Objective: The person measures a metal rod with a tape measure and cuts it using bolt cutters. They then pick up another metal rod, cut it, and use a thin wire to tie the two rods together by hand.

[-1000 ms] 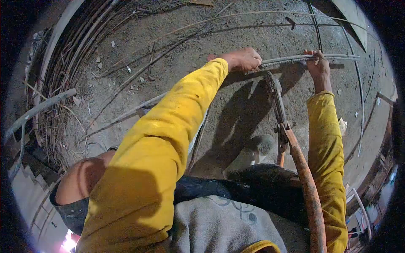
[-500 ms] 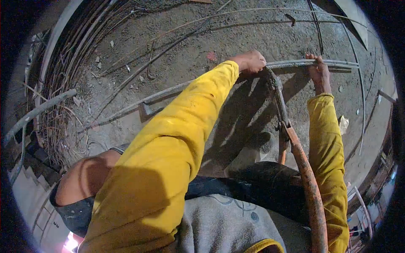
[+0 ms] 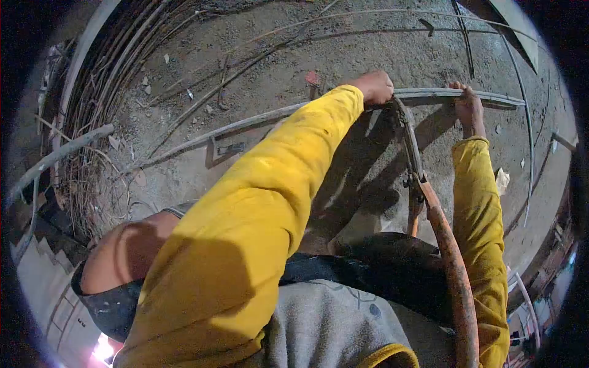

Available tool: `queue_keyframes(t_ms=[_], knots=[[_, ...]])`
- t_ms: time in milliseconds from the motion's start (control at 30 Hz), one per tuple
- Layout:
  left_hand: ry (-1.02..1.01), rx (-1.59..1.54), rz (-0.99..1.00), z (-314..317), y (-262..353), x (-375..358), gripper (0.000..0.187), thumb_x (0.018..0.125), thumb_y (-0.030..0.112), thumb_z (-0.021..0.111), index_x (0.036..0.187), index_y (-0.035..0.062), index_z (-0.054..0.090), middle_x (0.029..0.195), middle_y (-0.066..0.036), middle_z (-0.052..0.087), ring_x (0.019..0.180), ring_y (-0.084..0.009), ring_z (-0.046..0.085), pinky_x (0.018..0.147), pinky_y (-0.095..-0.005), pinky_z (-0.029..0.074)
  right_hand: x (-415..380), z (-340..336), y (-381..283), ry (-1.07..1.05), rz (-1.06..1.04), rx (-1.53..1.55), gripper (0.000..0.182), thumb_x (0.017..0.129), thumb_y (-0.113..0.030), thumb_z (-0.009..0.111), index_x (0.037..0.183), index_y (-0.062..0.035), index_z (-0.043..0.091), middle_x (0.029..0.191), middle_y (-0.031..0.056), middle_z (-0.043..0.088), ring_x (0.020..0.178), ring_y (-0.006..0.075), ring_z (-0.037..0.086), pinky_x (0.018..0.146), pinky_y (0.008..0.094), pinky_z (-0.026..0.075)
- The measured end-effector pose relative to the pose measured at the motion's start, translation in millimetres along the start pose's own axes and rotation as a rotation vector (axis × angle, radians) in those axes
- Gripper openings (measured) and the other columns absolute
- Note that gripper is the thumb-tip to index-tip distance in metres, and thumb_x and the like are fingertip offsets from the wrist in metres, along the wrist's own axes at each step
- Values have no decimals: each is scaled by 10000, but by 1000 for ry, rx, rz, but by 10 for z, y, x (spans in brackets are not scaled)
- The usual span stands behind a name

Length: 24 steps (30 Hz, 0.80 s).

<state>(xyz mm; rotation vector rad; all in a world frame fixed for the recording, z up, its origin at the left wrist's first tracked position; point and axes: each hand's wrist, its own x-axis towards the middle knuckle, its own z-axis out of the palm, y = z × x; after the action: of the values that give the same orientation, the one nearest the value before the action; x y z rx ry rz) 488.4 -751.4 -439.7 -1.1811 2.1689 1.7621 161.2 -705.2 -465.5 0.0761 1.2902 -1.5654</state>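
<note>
Steel rods [image 3: 429, 92], pale and laid side by side, run across the upper middle of the view. My left hand [image 3: 377, 88] is closed round them, close to the head of a bolt cutter. Farther right, near the rods' ends, my right hand [image 3: 470, 109] also grips them with bent fingers. The bolt cutter [image 3: 451, 264], with worn orange handles, stands between my arms; its dark jaws reach up to the rods beside my left hand. Whether the jaws touch the rods is hidden.
A thick bundle of thin rods [image 3: 113, 73] curves along the left side. A long loose rod [image 3: 245, 67] lies on the gritty ground [image 3: 368, 49]. A bent metal piece [image 3: 215, 153] rests near my left sleeve. A grey pipe [image 3: 67, 150] juts in at far left.
My left hand has shifted slightly right along with the rods. The rods' right ends now sit closer together. The bolt cutter has barely moved.
</note>
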Motion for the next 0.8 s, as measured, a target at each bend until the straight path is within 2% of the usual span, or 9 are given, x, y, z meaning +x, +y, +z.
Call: queue_keyframes(t_ms=[33, 100, 133, 267, 333, 433, 567, 633, 800], knots=[[5, 1, -3, 12, 3, -1, 264, 826, 220, 478, 908, 31, 644, 744, -105, 636, 664, -224, 594, 640, -363, 462, 44, -35, 3, -35, 12, -6, 226, 970, -113, 360, 1082, 80, 396, 1071, 211, 497, 1004, 391, 535, 962, 528, 426], [98, 289, 119, 67, 8, -15, 257, 825, 197, 479, 934, 41, 651, 777, -161, 642, 725, -309, 609, 689, -397, 469, 80, -57, 23, -28, 11, -13, 226, 969, -107, 359, 1086, 82, 396, 1088, 217, 495, 1013, 391, 533, 964, 526, 427], [129, 117, 59, 111, -7, -44, 238, 825, 192, 500, 922, 36, 652, 825, -198, 631, 812, -378, 601, 754, -431, 469, 65, -59, 30, -15, 5, -20, 226, 968, -102, 359, 1090, 85, 397, 1106, 222, 493, 1022, 392, 530, 965, 524, 429], [227, 224, 164, 131, 45, -187, 201, 808, 168, 552, 912, 34, 660, 844, -203, 626, 852, -384, 599, 780, -437, 470, -77, 10, -9, 8, -7, -51, 245, 967, -106, 363, 1106, 94, 392, 1150, 246, 479, 1042, 391, 527, 969, 511, 432], [418, 228, 266, 146, 45, -294, 177, 776, 133, 599, 913, 45, 668, 881, -218, 621, 883, -385, 596, 808, -434, 474, -45, 30, 0, 40, -72, -43, 257, 966, -105, 361, 1125, 96, 383, 1170, 274, 470, 1082, 405, 510, 974, 479, 435], [471, 280, 189, 227, 91, -351, 189, 743, 113, 622, 916, 59, 677, 902, -226, 618, 884, -377, 598, 814, -425, 483, -159, 87, -5, 85, -55, -105, 276, 967, -109, 356, 1154, 94, 368, 1202, 291, 455, 1126, 410, 487, 977, 449, 432], [457, 316, 171, 212, 170, -384, 214, 726, 103, 629, 931, 70, 680, 919, -193, 635, 890, -347, 614, 811, -409, 496, -306, 125, -75, 109, -5, -132, 238, 965, -68, 344, 1136, 96, 359, 1147, 252, 483, 1088, 402, 508, 954, 474, 458], [488, 337, 166, 258, 152, -350, 219, 711, 89, 634, 924, 68, 681, 902, -190, 640, 876, -339, 622, 805, -403, 500, -292, 79, -109, 11, -15, -286, 221, 961, -64, 354, 1109, 100, 362, 1073, 233, 502, 1093, 419, 503, 934, 525, 460], [410, 302, 99, 157, 252, -385, 255, 660, 55, 645, 912, 63, 683, 884, -187, 650, 850, -325, 636, 790, -396, 506, -245, 37, -80, 62, 8, -158, 252, 968, -109, 347, 1109, 99, 379, 1147, 255, 493, 1101, 418, 503, 949, 507, 448]])
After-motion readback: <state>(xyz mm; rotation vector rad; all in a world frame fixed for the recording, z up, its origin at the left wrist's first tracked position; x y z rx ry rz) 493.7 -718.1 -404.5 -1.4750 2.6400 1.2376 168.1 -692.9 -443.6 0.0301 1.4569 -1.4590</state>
